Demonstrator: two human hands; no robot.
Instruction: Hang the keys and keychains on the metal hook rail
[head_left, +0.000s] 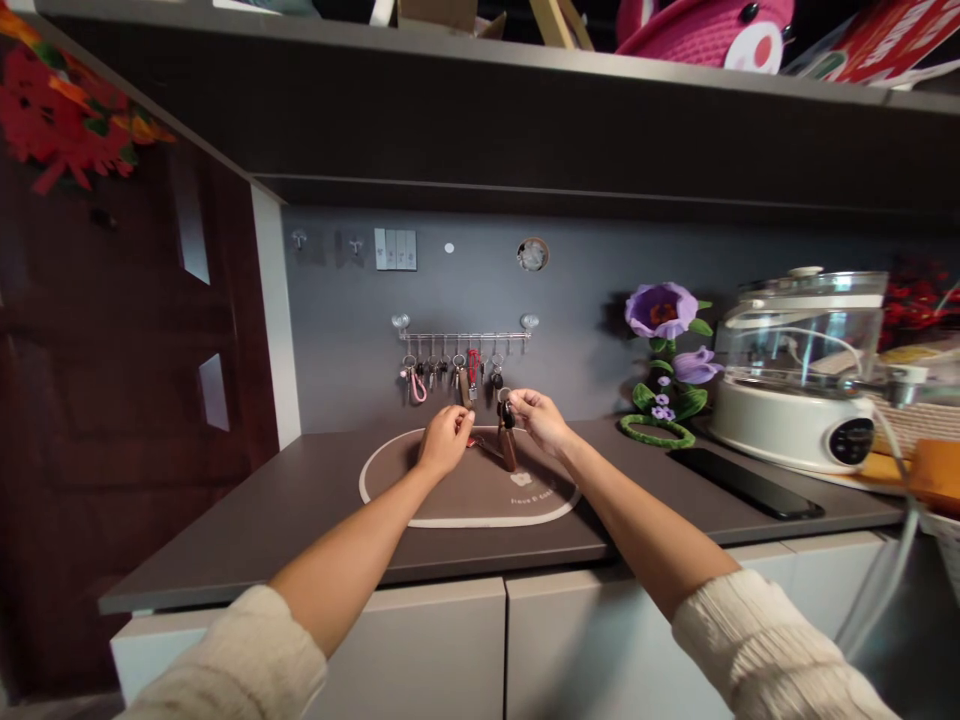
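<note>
Head view: several keys (497,380) already hang on the rack (465,336) above the back edge of the counter (247,525); another bunch (509,448), pinched in the right hand (541,421), is not on it; the left hand (445,441) is half curled, its hold, if any, unclear

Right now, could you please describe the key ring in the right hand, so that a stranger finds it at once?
On the dark counter lies a rounded, pale-edged brown mat. Over it, the right hand holds the key ring, with a long brown tag pointing down. Unlike the keys on the wall rack behind, it is held in the fingers.
</note>
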